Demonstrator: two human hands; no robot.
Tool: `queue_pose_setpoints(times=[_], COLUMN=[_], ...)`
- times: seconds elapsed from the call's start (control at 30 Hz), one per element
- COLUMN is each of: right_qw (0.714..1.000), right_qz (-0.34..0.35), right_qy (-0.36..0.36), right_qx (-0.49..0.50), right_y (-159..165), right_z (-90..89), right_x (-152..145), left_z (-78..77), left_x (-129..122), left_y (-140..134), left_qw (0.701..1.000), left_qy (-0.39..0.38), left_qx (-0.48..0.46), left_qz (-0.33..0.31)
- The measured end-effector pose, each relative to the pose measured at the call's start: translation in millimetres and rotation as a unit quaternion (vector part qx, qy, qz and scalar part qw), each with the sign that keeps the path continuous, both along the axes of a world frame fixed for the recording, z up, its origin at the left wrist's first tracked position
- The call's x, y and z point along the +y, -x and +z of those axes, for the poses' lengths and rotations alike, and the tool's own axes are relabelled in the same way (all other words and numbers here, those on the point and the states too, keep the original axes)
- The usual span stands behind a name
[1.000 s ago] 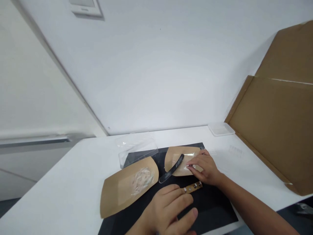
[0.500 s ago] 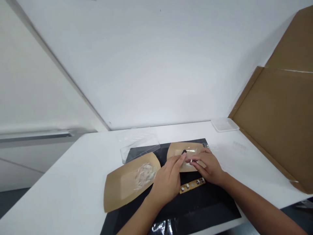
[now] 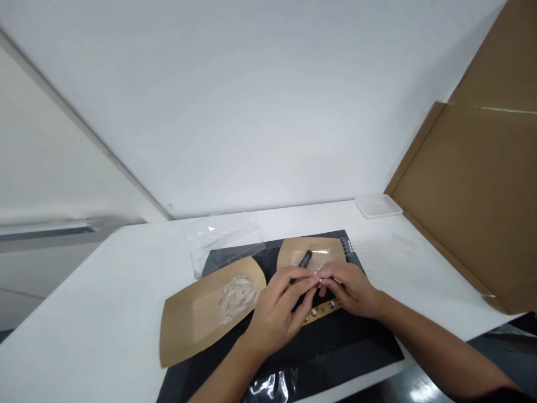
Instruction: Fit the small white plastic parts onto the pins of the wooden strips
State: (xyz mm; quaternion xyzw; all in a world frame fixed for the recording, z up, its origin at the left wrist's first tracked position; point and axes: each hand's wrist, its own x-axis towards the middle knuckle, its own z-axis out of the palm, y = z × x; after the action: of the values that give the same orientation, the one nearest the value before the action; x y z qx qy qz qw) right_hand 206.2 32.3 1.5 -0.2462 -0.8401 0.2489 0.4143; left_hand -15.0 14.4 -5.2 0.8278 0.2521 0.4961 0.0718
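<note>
My right hand has its fingertips closed on a small white piece, too small to name. The fingertips of my left hand are pinched together against the same piece from the other side. Behind the hands, a brown paper tray holds a short black object and some clear plastic. Below the fingers lies a yellow-brown strip bearing several small white and metallic bits, partly hidden by my hands. A second brown paper tray on the left contains a heap of clear thin pieces.
A black mat lies under the trays on the white table. Clear plastic boxes or lids are at the back left. A shallow white translucent tray stands at the back right, beside a large cardboard sheet.
My left hand has moved off the black object in the tray to meet the right fingertips at the white piece. The right hand has shifted slightly left, and the view has tilted a little.
</note>
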Motion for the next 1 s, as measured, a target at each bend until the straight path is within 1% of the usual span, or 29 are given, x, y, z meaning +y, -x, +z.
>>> queue_pose_setpoints(times=[0.13, 0.27, 0.33, 0.53, 0.67, 0.77, 0.9, 1.0], right_qw=[0.998, 0.992, 0.990, 0.992, 0.995, 0.996, 0.995, 0.998], right_qz=[0.022, 0.023, 0.021, 0.023, 0.017, 0.017, 0.017, 0.009], right_qy=[0.060, 0.127, 0.140, 0.123, 0.094, 0.090, 0.095, 0.066], right_qx=[-0.008, 0.002, 0.009, -0.002, -0.019, -0.017, -0.008, -0.017], right_y=[1.2, 3.0, 3.7, 4.7, 5.2, 5.4, 5.1, 4.2], right_z=[-0.2, 0.2, -0.2, -0.4, 1.5, 1.7, 0.9, 0.1], right_x=[-3.1, -7.1, -8.6, -9.4, -8.4, -8.4, -8.6, -7.7], left_z=[0.9, 2.1, 1.0, -3.8, -1.9, -0.5, -1.2, -1.7], left_x=[-0.1, 0.3, -0.1, -2.5, -4.0, -4.3, -3.1, -1.8], left_y=[0.1, 0.8, 0.6, -0.3, -1.2, -1.8, -1.2, -0.5], left_qw=[1.000, 0.999, 0.998, 0.995, 0.997, 0.997, 0.997, 0.997], left_qy=[0.011, 0.033, 0.051, 0.095, 0.077, 0.070, 0.068, 0.074], left_qx=[-0.011, -0.022, -0.022, -0.016, -0.009, -0.011, -0.018, -0.025], left_qz=[-0.015, -0.010, -0.006, 0.017, 0.025, 0.026, 0.012, 0.004])
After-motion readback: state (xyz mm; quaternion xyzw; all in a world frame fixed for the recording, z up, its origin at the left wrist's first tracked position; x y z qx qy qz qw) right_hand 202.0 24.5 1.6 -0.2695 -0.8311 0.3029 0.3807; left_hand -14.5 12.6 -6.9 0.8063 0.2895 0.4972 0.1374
